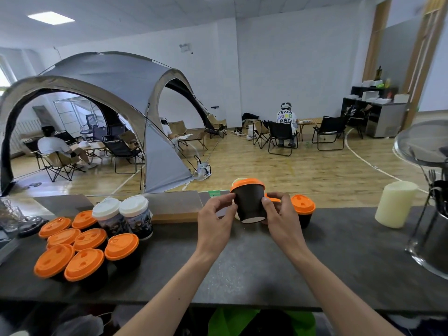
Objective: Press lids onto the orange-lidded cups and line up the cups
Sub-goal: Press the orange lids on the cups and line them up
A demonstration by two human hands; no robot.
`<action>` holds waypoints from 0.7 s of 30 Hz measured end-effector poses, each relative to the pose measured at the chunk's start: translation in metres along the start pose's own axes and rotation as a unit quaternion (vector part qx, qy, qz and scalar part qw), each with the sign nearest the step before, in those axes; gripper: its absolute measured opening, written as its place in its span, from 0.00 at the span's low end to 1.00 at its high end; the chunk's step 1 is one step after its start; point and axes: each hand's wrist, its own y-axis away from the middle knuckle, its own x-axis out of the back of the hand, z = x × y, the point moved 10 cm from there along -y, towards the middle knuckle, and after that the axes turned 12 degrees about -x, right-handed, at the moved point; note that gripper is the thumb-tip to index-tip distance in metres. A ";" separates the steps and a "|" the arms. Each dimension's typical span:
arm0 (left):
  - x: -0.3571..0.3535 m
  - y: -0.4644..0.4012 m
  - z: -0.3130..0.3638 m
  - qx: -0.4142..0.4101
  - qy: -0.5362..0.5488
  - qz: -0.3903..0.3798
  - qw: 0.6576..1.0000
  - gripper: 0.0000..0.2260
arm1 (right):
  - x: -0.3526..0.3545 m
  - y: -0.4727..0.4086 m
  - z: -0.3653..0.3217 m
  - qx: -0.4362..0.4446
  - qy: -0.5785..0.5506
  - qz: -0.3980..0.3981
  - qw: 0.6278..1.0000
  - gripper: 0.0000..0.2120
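A black cup with an orange lid [249, 200] is lifted above the dark counter [242, 267], tilted so its white base faces me. My left hand [217, 218] pinches its left side and my right hand [278, 217] grips its right side. Behind my right hand stands another orange-lidded black cup [303, 209], and an orange lid edge [271, 197] peeks out between them. Several orange-lidded black cups [80, 248] cluster at the left of the counter.
Two white-lidded printed cups [126, 215] stand behind the left cluster. A cream cylinder [395, 204] and a glass jar with utensils [431, 229] occupy the right. Glassware [12, 217] sits at far left. A wooden board [174, 214] lies along the back edge.
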 end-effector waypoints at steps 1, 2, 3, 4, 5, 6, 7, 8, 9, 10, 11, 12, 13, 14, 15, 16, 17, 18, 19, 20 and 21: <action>-0.001 0.000 0.001 -0.005 -0.009 -0.006 1.000 0.12 | 0.000 0.000 0.001 -0.004 -0.001 -0.002 1.000 0.08; -0.003 0.000 0.001 -0.005 -0.006 -0.014 1.000 0.12 | 0.000 0.001 0.001 -0.008 -0.002 -0.007 1.000 0.09; -0.005 0.001 0.001 -0.001 0.005 -0.023 1.000 0.12 | -0.001 0.002 0.001 -0.010 -0.003 -0.012 1.000 0.11; -0.008 0.002 -0.001 0.008 0.017 -0.029 0.999 0.12 | 0.000 0.004 -0.001 -0.006 0.000 -0.015 1.000 0.13; -0.010 0.003 -0.004 0.018 0.030 -0.030 0.999 0.12 | 0.002 0.006 -0.003 0.004 0.007 -0.015 1.000 0.15; -0.011 0.004 -0.006 0.029 0.040 -0.029 0.998 0.13 | 0.004 0.007 -0.005 0.016 0.021 -0.013 1.000 0.16; -0.012 0.005 -0.008 0.039 0.051 -0.023 0.998 0.16 | 0.005 0.007 -0.006 0.025 0.033 -0.011 0.999 0.16; -0.013 0.006 -0.010 0.046 0.058 -0.015 0.997 0.19 | 0.007 0.007 -0.006 0.025 0.036 -0.012 0.999 0.16; -0.013 0.006 -0.010 0.050 0.061 -0.009 0.997 0.22 | 0.009 0.006 -0.003 0.017 0.028 -0.015 0.999 0.16; -0.013 0.006 -0.008 0.048 0.060 -0.004 0.997 0.25 | 0.010 0.005 0.002 0.005 0.020 -0.017 1.000 0.17; -0.015 0.006 -0.006 0.044 0.058 -0.003 0.997 0.26 | 0.011 0.004 0.006 -0.006 0.019 -0.021 1.000 0.18; -0.017 0.005 -0.003 0.039 0.056 -0.006 0.998 0.27 | 0.013 0.004 0.009 -0.009 0.025 -0.025 0.999 0.18; -0.021 0.005 -0.001 0.032 0.051 -0.012 0.998 0.28 | 0.014 0.005 0.011 -0.007 0.032 -0.030 0.999 0.18; -0.025 0.006 0.002 0.025 0.044 -0.022 0.998 0.27 | 0.016 0.007 0.012 -0.004 0.040 -0.032 0.999 0.18; -0.031 0.006 0.004 0.017 0.039 -0.033 0.999 0.27 | 0.020 0.008 0.013 -0.002 0.047 -0.031 0.998 0.19; -0.036 0.007 0.005 0.012 0.034 -0.042 0.998 0.26 | 0.024 0.009 0.013 0.000 0.055 -0.028 0.998 0.20; -0.042 0.008 0.005 0.009 0.031 -0.050 0.998 0.26 | 0.029 0.009 0.015 -0.001 0.061 -0.026 0.998 0.20; -0.049 0.009 0.006 0.006 0.030 -0.057 0.998 0.26 | 0.035 0.009 0.017 -0.006 0.065 -0.024 0.998 0.21; -0.055 0.011 0.005 0.006 0.029 -0.064 0.997 0.25 | 0.042 0.008 0.021 -0.011 0.067 -0.020 0.997 0.20; -0.063 0.012 0.005 0.004 0.029 -0.072 0.997 0.25 | 0.049 0.007 0.023 -0.011 0.068 -0.016 0.997 0.20; -0.072 0.013 0.003 0.002 0.025 -0.082 0.996 0.24 | 0.058 0.005 0.025 -0.009 0.073 -0.007 0.997 0.20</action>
